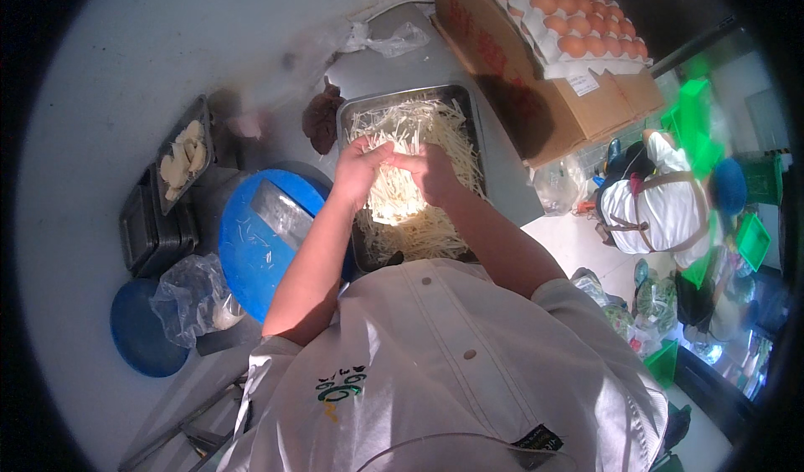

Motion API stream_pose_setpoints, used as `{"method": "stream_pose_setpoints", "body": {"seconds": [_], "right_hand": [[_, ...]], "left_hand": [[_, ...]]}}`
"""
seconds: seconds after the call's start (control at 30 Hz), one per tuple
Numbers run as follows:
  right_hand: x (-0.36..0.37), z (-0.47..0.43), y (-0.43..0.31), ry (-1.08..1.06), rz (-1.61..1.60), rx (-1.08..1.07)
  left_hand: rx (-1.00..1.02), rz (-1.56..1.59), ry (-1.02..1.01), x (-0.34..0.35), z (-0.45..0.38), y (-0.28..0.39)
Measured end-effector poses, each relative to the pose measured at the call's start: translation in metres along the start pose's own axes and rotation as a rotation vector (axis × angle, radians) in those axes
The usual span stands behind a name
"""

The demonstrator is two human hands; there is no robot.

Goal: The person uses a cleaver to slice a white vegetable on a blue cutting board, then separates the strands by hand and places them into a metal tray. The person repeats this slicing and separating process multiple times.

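My left hand (pixel 357 173) and my right hand (pixel 433 173) grip a bunch of enoki mushrooms (pixel 396 189) between them, thumbs close together on top. The bunch is brightly lit at its near end. Beneath it, a rectangular metal tray (pixel 344 117) holds many loose enoki strands (pixel 433 236). To the left of the tray, partly behind my left forearm, a cleaver (pixel 279 211) lies on a round blue cutting board (pixel 242 271). A few pale shreds stick to the board.
Left: pale food pieces in a tray (pixel 184 158), stacked dark trays (pixel 151 227), a clear plastic bag (pixel 191 296), a blue round object (pixel 147 330). A dark brown lump (pixel 322 119) sits beside the mushroom tray. Right: an egg carton (pixel 578 29) on a cardboard box (pixel 565 111); beyond, a bending person (pixel 656 211).
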State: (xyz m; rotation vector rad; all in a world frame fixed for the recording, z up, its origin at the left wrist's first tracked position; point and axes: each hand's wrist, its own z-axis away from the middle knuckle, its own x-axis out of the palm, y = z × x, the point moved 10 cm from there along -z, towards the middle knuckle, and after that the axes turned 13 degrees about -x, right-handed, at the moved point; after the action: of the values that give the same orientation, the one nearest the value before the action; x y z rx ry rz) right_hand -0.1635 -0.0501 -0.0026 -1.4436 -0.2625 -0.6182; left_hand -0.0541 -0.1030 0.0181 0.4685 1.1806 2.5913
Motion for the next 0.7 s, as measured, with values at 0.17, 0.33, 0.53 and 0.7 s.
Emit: {"method": "stream_pose_setpoints", "body": {"seconds": [0.17, 0.33, 0.53, 0.7], "right_hand": [[-0.016, -0.007, -0.007, 0.078, -0.018, -0.003], [-0.024, -0.017, -0.011, 0.098, 0.261, 0.065], [-0.001, -0.023, -0.024, -0.145, 0.655, -0.028], [-0.037, -0.039, -0.031, -0.035, 0.911, 0.074]], "left_hand": [[-0.161, 0.319, 0.013, -0.013, -0.003, -0.010], [-0.127, 0.465, -0.058, -0.014, -0.003, -0.003], [0.034, -0.005, 0.121, -0.015, -0.005, 0.002], [0.070, -0.043, 0.207, -0.035, -0.007, 0.012]]}}
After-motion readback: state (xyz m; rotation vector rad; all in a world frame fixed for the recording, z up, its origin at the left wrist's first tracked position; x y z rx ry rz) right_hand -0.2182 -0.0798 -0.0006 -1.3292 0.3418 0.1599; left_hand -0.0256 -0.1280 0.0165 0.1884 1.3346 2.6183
